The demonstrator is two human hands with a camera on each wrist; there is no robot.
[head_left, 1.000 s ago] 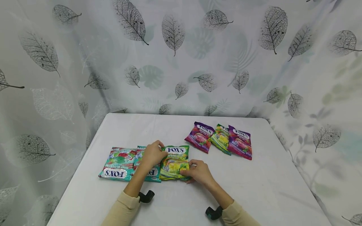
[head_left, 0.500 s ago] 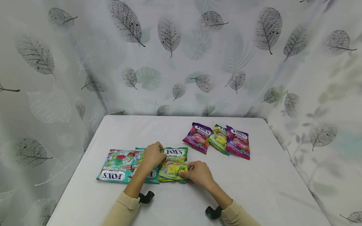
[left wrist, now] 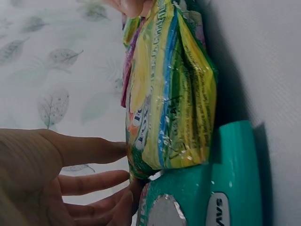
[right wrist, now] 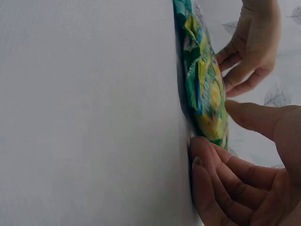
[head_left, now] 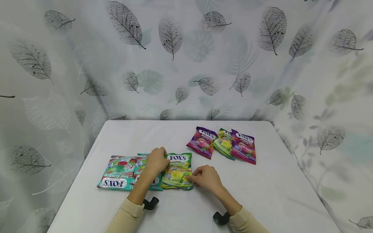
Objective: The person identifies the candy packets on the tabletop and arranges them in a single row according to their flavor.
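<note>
While a yellow-green bag [head_left: 177, 173] lies near the middle of the frame, just below centre, two hands touch it from opposite sides. Its FOX'S lettering reads upright, and its left edge meets a teal bag [head_left: 140, 163].

The left hand [head_left: 155, 161] reaches to the upper left corner of the yellow-green bag; in the left wrist view its thumb touches the bag and its other fingers bend loosely, but I cannot tell whether they grip. The right hand [head_left: 207, 178] pinches the lower right corner, its thumb on the upper face and its other fingers curled at the edge, close to the table.

Farther toward the left of the frame, another teal bag [head_left: 118, 170] overlaps the first; lettering on both is upside down. Right of centre, above the right hand, two purple bags [head_left: 244, 147] flank a second yellow bag [head_left: 223, 144], all three lying tilted and in contact.

Everything rests on a white table [head_left: 262, 194]. Beige sleeves [head_left: 128, 216] and black fittings [head_left: 221, 218] show at the wrists near the bottom, and a leaf-patterned curtain [head_left: 186, 64] fills the upper frame.
</note>
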